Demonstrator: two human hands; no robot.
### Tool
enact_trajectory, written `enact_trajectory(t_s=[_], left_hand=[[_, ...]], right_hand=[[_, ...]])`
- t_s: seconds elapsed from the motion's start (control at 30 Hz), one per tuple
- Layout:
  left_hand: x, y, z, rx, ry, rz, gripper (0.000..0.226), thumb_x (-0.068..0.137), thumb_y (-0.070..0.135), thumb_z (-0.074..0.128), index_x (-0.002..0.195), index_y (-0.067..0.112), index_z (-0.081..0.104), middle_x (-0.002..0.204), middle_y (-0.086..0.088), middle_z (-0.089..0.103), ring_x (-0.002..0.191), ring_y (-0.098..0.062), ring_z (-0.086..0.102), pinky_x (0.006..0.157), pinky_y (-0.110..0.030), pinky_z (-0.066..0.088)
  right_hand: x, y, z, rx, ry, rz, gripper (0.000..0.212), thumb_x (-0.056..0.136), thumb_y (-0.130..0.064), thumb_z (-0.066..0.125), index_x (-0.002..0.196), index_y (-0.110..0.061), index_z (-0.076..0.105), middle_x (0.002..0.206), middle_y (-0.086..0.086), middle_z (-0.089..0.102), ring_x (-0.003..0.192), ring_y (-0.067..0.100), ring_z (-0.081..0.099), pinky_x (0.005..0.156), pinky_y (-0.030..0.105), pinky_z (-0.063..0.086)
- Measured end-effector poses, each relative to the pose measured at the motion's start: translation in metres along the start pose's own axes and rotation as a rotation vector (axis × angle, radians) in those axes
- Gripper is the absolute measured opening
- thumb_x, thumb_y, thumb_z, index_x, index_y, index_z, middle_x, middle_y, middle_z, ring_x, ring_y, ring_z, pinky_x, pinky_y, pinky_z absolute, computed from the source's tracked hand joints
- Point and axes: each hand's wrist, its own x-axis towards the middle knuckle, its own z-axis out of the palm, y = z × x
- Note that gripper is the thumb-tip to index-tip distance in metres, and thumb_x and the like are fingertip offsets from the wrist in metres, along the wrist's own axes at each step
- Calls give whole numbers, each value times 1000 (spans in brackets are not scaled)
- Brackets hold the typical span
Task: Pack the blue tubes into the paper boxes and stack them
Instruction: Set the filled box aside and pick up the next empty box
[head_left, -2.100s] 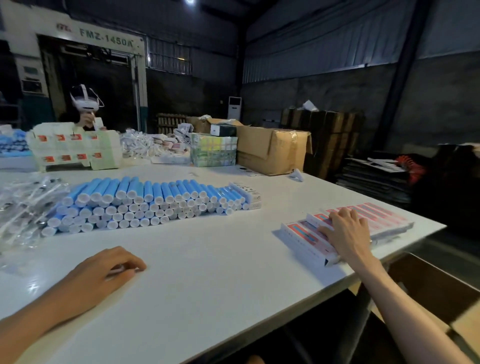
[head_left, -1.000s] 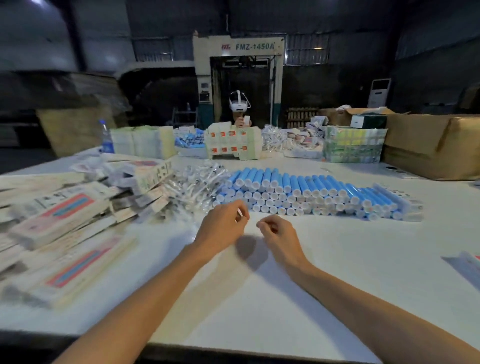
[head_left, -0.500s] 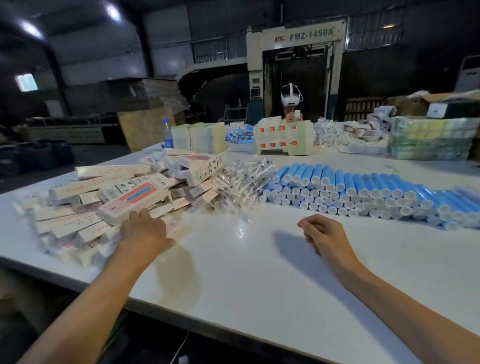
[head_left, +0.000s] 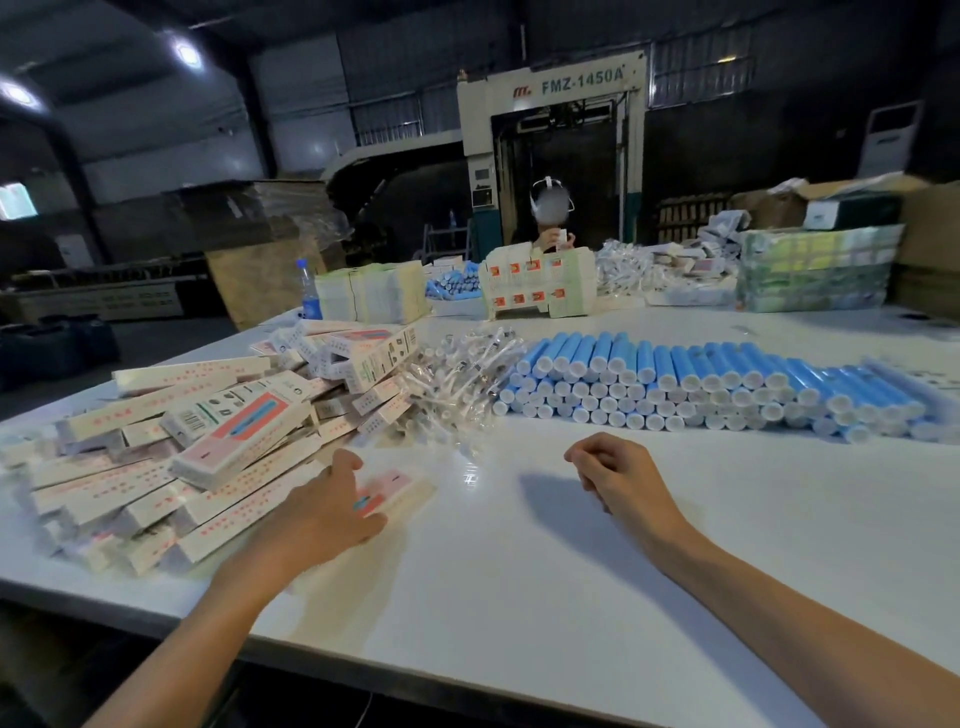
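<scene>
Several blue tubes (head_left: 701, 384) with white caps lie stacked in a long row on the white table (head_left: 519, 597), right of centre. A loose heap of flat white paper boxes (head_left: 171, 452) with red and blue print covers the left side. At the heap's near edge, my left hand (head_left: 332, 509) holds one blurred paper box (head_left: 397, 488) between thumb and fingers. My right hand (head_left: 618, 478) rests on the table in front of the tubes, fingers loosely curled, holding nothing.
A pile of clear plastic-wrapped pieces (head_left: 457, 379) lies between the boxes and the tubes. Across the table sits a person (head_left: 550, 234) behind stacked cartons (head_left: 537, 280). A bottle (head_left: 310, 291) and green packs (head_left: 815, 270) stand at the far edge.
My left hand has moved right from the heap's edge, drawing one box out onto the bare table. My right hand has stayed in place. The view swung slightly left.
</scene>
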Motion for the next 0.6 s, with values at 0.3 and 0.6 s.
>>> enact_trajectory(t_s=[0.3, 0.6], left_hand=[[20, 90, -21, -676, -101, 320, 76, 65, 76, 87, 129, 47, 58, 107, 11, 78, 82, -6, 77, 71, -27, 57], [53, 170, 30, -1403, -135, 424, 37, 96, 32, 79, 129, 26, 63, 108, 0, 81, 92, -33, 81, 78, -39, 67]], right_hand=[[-5, -18, -3, -134, 79, -42, 14, 100, -13, 63, 91, -18, 73, 67, -8, 66, 61, 2, 58, 57, 14, 42], [75, -58, -91, -457, 381, 58, 21, 95, -9, 54, 111, -12, 69, 99, 6, 71, 84, 23, 65, 67, 32, 49]])
